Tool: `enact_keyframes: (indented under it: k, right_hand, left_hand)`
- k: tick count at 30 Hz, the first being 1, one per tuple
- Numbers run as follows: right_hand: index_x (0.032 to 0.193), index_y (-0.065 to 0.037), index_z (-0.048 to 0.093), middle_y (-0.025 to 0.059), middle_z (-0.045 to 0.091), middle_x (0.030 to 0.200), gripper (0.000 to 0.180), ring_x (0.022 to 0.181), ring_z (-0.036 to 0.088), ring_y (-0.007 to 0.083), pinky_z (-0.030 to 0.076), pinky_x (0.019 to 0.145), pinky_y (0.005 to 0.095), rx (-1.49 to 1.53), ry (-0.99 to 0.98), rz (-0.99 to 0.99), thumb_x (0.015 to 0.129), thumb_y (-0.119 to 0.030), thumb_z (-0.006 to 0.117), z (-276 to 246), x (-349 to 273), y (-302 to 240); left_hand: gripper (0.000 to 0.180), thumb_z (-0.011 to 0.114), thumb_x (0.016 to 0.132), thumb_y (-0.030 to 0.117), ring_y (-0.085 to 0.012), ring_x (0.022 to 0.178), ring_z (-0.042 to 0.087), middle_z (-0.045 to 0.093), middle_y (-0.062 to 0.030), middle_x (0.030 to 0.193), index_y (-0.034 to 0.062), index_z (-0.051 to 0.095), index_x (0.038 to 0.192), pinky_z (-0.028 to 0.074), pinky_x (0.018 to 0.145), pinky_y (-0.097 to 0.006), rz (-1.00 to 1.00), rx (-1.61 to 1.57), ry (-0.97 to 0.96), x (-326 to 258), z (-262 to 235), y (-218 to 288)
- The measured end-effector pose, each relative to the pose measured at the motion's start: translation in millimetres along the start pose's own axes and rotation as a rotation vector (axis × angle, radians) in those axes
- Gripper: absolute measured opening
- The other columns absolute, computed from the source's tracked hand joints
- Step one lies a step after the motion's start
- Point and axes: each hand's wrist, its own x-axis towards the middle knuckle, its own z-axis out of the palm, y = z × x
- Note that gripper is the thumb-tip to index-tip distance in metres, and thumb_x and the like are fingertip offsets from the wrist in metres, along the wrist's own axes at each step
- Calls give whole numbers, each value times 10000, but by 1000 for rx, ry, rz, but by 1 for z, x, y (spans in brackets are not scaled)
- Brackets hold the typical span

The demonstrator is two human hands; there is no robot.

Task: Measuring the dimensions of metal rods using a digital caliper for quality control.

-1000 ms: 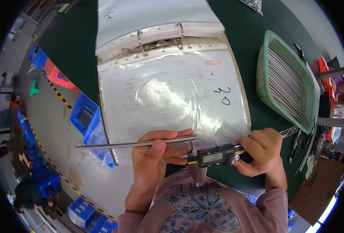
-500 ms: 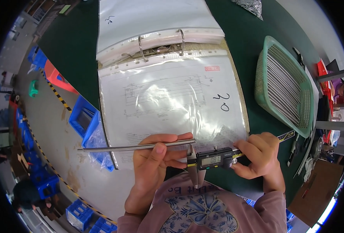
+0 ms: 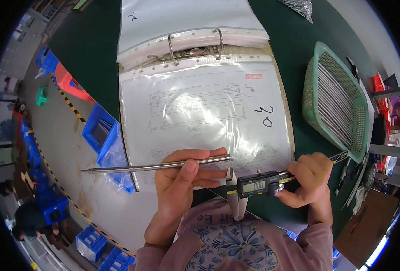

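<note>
Between the thumb and fingers of my left hand (image 3: 178,185) lies a thin metal rod (image 3: 132,169), held roughly level and pointing left. My right hand (image 3: 309,179) grips the beam of a digital caliper (image 3: 256,185) near its thumb wheel. The caliper's jaws look closed together, just right of my left fingertips and below the rod's right end; rod and jaws are apart. Under both hands rests an open ring binder (image 3: 200,108) with a drawing in a clear plastic sleeve.
A green plastic basket (image 3: 309,101) full of metal rods stands on the dark green table (image 3: 94,54) at right. A bag of small metal parts (image 3: 299,8) lies at the far edge. Blue bins (image 3: 101,131) sit left of the table. A person (image 3: 30,223) is at lower left.
The caliper has come off the rod's end and moved slightly right, and its jaws have closed. The rod is still in my left hand.
</note>
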Motion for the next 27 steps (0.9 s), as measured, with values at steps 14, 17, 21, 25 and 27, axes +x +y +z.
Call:
enact_keyframes:
  k: [14, 17, 21, 25, 27]
  right_hand:
    - [637, -67, 534, 17, 359, 501, 386, 373, 376, 176, 270, 377, 290, 25, -17, -5, 615, -434, 653, 1, 0, -1]
    - [638, -66, 534, 17, 362, 501, 386, 374, 382, 177, 277, 375, 290, 33, -20, -6, 615, -433, 655, 1, 1, -1]
    - [642, -63, 537, 17, 366, 502, 387, 375, 390, 179, 285, 374, 289, 33, -29, -5, 614, -430, 655, 0, 1, -1]
    - [646, -61, 541, 18, 365, 501, 388, 374, 389, 179, 283, 372, 289, 41, -24, -11, 613, -430, 656, 1, 1, 0]
    - [658, -57, 546, 18, 366, 502, 379, 377, 393, 181, 284, 373, 292, 31, -42, -16, 612, -417, 653, 0, 1, -1]
  left_hand:
    - [290, 431, 924, 216, -246, 827, 644, 553, -264, 1078, -24, 502, 1070, 553, 648, -279, 14, -39, -44, -1, -2, -5]
    - [288, 430, 924, 213, -247, 840, 642, 551, -268, 1079, -25, 498, 1070, 552, 657, -276, 9, -40, -53, -1, -2, -5]
    - [281, 429, 924, 207, -248, 856, 638, 552, -268, 1076, -25, 494, 1069, 550, 667, -271, 3, -49, -62, -1, -1, -5]
    - [277, 427, 925, 202, -251, 861, 637, 550, -268, 1079, -25, 493, 1069, 550, 665, -272, 6, -55, -62, -2, -2, -5]
    - [275, 428, 925, 202, -252, 865, 636, 547, -268, 1085, -24, 492, 1068, 550, 668, -273, 9, -57, -69, -2, -1, -4]
